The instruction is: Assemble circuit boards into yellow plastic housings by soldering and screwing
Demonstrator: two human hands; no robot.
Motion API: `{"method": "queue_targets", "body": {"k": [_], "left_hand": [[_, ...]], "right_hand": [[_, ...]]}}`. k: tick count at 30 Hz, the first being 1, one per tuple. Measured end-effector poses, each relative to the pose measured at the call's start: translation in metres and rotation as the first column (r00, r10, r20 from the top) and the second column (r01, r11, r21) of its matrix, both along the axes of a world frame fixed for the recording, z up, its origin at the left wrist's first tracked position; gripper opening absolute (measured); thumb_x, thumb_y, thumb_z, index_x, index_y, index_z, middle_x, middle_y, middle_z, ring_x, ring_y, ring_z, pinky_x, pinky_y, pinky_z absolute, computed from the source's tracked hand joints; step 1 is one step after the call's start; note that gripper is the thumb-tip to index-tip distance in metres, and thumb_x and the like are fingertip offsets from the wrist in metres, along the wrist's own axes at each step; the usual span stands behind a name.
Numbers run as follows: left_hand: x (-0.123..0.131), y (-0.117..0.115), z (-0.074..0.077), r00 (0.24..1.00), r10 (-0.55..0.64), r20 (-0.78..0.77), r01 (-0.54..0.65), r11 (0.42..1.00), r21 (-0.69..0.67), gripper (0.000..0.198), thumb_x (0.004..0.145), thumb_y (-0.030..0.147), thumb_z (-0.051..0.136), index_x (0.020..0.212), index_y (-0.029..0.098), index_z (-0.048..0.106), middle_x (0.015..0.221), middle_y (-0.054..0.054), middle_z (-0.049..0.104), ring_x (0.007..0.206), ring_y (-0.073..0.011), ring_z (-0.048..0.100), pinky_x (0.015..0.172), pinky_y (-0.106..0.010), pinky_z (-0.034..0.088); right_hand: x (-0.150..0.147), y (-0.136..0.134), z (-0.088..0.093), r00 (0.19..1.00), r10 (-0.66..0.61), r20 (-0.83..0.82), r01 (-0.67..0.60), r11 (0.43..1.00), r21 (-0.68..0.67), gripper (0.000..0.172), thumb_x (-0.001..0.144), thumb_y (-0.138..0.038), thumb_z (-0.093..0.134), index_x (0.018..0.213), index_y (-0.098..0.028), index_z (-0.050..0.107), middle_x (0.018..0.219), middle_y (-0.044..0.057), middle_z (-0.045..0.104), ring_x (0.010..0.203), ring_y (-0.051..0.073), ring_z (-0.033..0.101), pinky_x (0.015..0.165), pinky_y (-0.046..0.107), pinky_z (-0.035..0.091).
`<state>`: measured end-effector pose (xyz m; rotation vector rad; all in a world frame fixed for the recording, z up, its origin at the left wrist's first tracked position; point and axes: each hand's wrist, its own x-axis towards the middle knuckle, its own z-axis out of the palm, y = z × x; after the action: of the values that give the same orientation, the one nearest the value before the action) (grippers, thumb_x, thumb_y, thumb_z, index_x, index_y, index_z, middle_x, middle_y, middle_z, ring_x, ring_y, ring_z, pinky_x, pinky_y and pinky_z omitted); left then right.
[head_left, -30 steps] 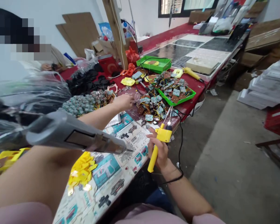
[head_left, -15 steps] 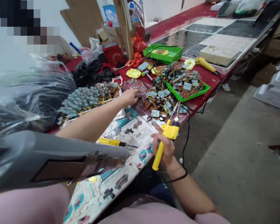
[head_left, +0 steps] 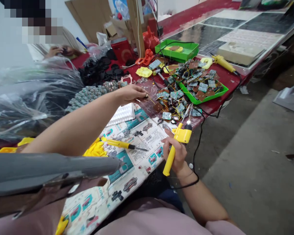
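Thumb and fingertips of the left hand (head_left: 133, 94) pinch a small part (head_left: 146, 96), too tiny to identify, at the left edge of the heap of wired circuit boards (head_left: 176, 94). The right hand (head_left: 175, 150) has its fingers wrapped round a yellow soldering gun (head_left: 182, 134), whose long axis slants from the handle's butt, low and near the body, up and away to the metal tip (head_left: 190, 116), which aims at the near side of the heap and the green tray (head_left: 212, 97). From that tip, the small part lies to the left and slightly farther away, well apart, with loose boards between; the left hand alone is close to it. Nearer the body, a yellow-handled screwdriver (head_left: 117, 143) lies on the printed cardboard (head_left: 147, 160), its shaft pointing toward the right hand
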<state>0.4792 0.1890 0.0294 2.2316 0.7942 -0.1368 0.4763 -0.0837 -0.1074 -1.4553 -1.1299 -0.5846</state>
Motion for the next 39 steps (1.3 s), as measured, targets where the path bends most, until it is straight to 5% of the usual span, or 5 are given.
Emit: {"method": "queue_targets", "body": {"k": [8,23,30,35,39], "left_hand": [[-0.031,-0.02,0.018,1.0,-0.019,0.005,0.019,0.974,-0.226,0.034,0.096,0.019,0.051,0.126,0.019,0.068,0.113,-0.011,0.076,0.099,-0.018,0.074,0.084,-0.032,0.058],[-0.067,-0.053,0.041,0.999,-0.037,0.012,0.039,0.965,-0.26,0.031,0.089,0.015,0.054,0.117,0.014,0.068,0.092,-0.007,0.076,0.092,-0.0184,0.074,0.081,-0.03,0.056],[-0.091,-0.031,0.025,0.981,-0.033,0.192,0.128,0.852,-0.507,0.038,0.084,0.006,0.059,0.121,0.015,0.064,0.099,-0.005,0.078,0.084,-0.0138,0.069,0.083,-0.032,0.054],[-0.116,-0.048,0.037,0.951,0.073,0.3,0.1,0.846,-0.524,0.031,0.083,-0.001,0.058,0.112,0.007,0.064,0.104,-0.009,0.077,0.092,-0.0138,0.069,0.09,-0.031,0.054],[-0.148,-0.061,0.05,0.933,0.189,0.306,-0.014,0.87,-0.493,0.036,0.09,-0.003,0.047,0.125,-0.002,0.054,0.106,-0.013,0.073,0.089,-0.013,0.071,0.095,-0.035,0.053]], "right_hand": [[-0.001,0.001,0.001,1.0,0.0,-0.005,0.0,1.0,0.025,0.035,0.088,-0.006,0.059,0.12,-0.02,0.052,0.107,0.013,0.077,0.092,0.02,0.077,0.077,0.031,0.065],[-0.002,0.002,-0.007,0.999,0.018,-0.04,-0.017,0.999,0.03,0.041,0.088,-0.004,0.057,0.124,-0.022,0.052,0.124,0.013,0.072,0.074,0.014,0.076,0.072,0.028,0.064],[-0.002,0.004,-0.008,0.999,-0.008,-0.032,0.01,0.999,0.053,0.035,0.091,-0.009,0.056,0.124,-0.022,0.053,0.121,0.01,0.073,0.075,0.013,0.075,0.072,0.028,0.066],[0.0,0.003,-0.011,0.998,0.014,-0.056,-0.011,0.999,0.045,0.032,0.093,-0.012,0.055,0.123,-0.022,0.055,0.12,0.008,0.074,0.078,0.014,0.076,0.075,0.029,0.065],[0.002,0.002,-0.014,0.999,-0.015,-0.048,0.017,0.999,0.042,0.027,0.094,-0.017,0.055,0.12,-0.02,0.055,0.118,0.008,0.074,0.07,0.012,0.074,0.067,0.025,0.063]]}}
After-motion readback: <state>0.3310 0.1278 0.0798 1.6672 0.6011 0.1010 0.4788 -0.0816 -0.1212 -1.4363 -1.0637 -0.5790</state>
